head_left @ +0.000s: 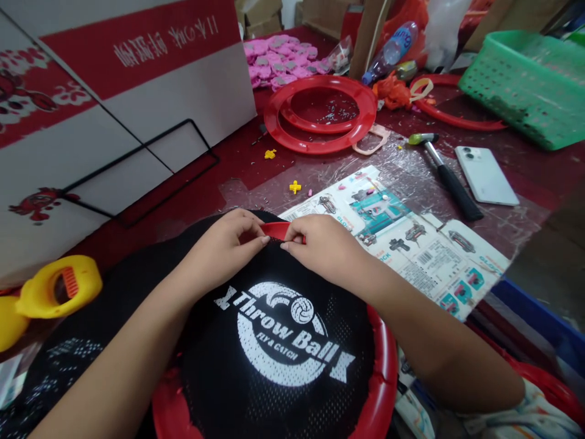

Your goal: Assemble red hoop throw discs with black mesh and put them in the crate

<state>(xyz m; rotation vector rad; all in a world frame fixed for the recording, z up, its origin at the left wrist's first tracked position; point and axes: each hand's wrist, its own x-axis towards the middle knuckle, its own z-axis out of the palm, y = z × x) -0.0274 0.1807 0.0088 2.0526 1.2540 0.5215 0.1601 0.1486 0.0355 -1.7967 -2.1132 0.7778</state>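
A black mesh cloth (214,360) printed with "Throw Ball" in white lies across a red plastic ring (384,360) in front of me. At the ring's far rim, my left hand (231,241) pinches the cloth's edge between thumb and fingers. Close beside it, my right hand (317,241) is closed in the same way on the edge, its fingertips curled over the rim. A short stretch of bare red rim shows between both hands. More black mesh spreads out to the left, under my left forearm. My fingertips partly hide the cloth's edge.
A large white and red carton (192,79) stands at left, with a black wire frame (201,137) by it. Further back are stacked red rings (320,146), pink pieces (283,58) and a green basket (525,91). Right lie a hammer (450,180), a phone (487,177) and flattened cardboard (425,244).
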